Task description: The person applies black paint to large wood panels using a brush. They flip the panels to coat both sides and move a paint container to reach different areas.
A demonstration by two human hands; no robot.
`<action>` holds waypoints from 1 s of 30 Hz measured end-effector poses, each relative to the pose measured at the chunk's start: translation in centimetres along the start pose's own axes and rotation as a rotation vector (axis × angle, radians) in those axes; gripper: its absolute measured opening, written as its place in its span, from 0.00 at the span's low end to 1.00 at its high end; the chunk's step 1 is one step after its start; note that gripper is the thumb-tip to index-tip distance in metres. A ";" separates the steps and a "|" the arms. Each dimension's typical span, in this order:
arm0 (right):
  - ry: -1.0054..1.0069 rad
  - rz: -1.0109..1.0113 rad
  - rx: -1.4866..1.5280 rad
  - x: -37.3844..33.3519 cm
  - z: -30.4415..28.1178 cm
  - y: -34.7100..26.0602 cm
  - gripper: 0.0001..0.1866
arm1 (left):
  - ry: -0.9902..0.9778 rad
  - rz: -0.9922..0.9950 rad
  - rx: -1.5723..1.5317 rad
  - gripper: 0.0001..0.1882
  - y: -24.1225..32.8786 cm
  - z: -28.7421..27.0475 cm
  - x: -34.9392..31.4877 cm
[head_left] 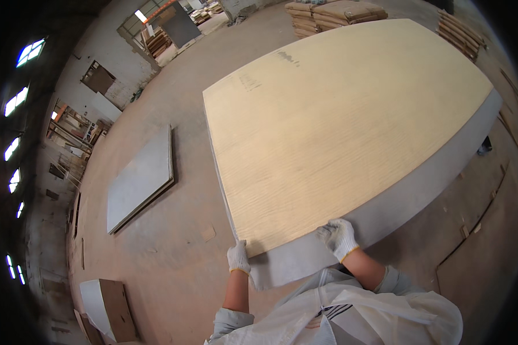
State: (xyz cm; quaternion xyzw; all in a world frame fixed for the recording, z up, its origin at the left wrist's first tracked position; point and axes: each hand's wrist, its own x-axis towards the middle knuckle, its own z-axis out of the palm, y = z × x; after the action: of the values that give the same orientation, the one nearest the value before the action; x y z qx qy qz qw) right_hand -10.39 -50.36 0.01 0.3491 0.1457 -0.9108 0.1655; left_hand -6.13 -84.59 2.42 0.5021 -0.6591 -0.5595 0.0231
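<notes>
A large pale yellow wood-grain sheet (351, 121) lies in front of me, with a few dark smudges near its far left part. Below it, a grey surface (411, 204) shows as a band along the near and right side; whether this is one panel or a stack I cannot tell. My left hand (238, 256), in a white knitted glove, is closed on the sheet's near left corner. Further right along the near edge, my gloved right hand (338, 237) has its fingers curled over the sheet's rim. Both hands' fingertips are partly hidden.
Grey panels (141, 181) lie stacked on the floor to the left. A box-like block (107, 310) stands at lower left. Brown stacked bundles (334, 14) and another pile (459, 34) sit beyond the sheet. A wall with openings (99, 77) runs along the left.
</notes>
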 end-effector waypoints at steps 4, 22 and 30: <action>-0.033 -0.056 0.014 -0.2 -2.3 0.1 0.08 | 0.040 0.001 -0.030 0.19 0.4 0.5 -0.4; -0.278 -0.097 0.000 1.8 -7.0 0.4 0.28 | 0.073 -0.134 0.008 0.08 1.0 0.8 0.8; -0.299 -0.036 0.014 1.1 -6.1 0.9 0.27 | -0.126 0.099 0.354 0.08 -5.5 -5.6 11.9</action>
State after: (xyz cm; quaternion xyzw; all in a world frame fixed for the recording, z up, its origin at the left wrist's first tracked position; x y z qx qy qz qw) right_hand -7.25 -49.08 -5.21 0.2080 0.1195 -0.9564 0.1664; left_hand -5.20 -96.06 -5.99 0.4292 -0.7711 -0.4635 -0.0796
